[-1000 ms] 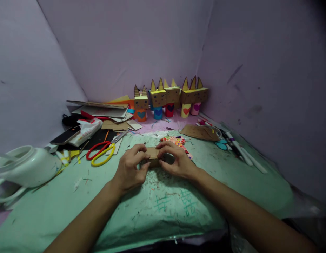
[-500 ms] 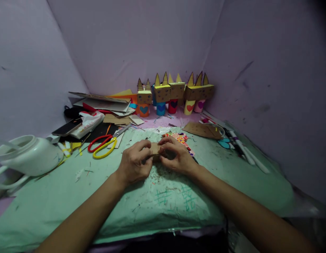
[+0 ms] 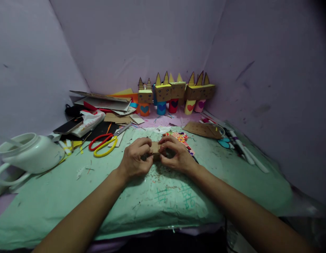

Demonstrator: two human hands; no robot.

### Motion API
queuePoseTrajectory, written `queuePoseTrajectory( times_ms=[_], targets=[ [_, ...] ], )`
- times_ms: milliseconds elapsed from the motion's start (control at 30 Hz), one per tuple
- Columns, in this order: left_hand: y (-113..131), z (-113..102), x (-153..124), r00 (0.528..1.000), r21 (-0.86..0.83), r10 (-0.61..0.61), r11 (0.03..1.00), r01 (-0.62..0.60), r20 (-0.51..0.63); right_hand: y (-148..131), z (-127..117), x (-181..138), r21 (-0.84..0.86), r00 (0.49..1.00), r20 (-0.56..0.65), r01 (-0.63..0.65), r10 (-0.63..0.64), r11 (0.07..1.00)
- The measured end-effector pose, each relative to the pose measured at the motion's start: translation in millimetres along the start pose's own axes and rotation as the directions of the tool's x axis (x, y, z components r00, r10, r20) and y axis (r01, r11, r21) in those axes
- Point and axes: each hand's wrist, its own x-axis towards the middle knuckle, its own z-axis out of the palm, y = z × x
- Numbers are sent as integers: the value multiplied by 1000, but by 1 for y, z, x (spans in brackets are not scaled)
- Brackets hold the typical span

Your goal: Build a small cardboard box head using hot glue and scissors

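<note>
A small piece of brown cardboard (image 3: 155,148), folded like a little box, sits between my two hands in the middle of the table. My left hand (image 3: 136,156) pinches its left side with thumb and fingers. On the other side my right hand (image 3: 175,153) grips the right end, thumb below and fingers above. Part of the cardboard is hidden behind my fingers. Just beyond my right hand lies a colourful patterned piece (image 3: 180,137). Scissors (image 3: 103,144) with one red and one yellow handle rest to the left of my left hand.
Several cardboard-headed figures with horns (image 3: 161,93) stand along the back. A white teapot (image 3: 33,154) is at the left, near piled cardboard and paper (image 3: 105,103). Markers (image 3: 241,147) and a brown cardboard piece (image 3: 202,130) lie at the right. Green paper (image 3: 120,218) covers the table.
The view has shifted very slightly. Both hands keep hold of the cardboard in almost the same place, with only a tiny movement of the fingers.
</note>
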Motion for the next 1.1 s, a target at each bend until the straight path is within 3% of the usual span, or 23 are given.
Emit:
queuePoseTrajectory(
  times_ms=[833, 1100],
  targets=[
    [-1, -1, 2, 1000, -46, 3, 999, -3, -13, 6, -4, 3, 141, 999, -19, -27, 30, 990],
    [-2, -1, 2, 1000, -49, 15, 999, -16, -24, 6, -6, 0, 173, 997, 46, -71, 64, 982]
  ],
)
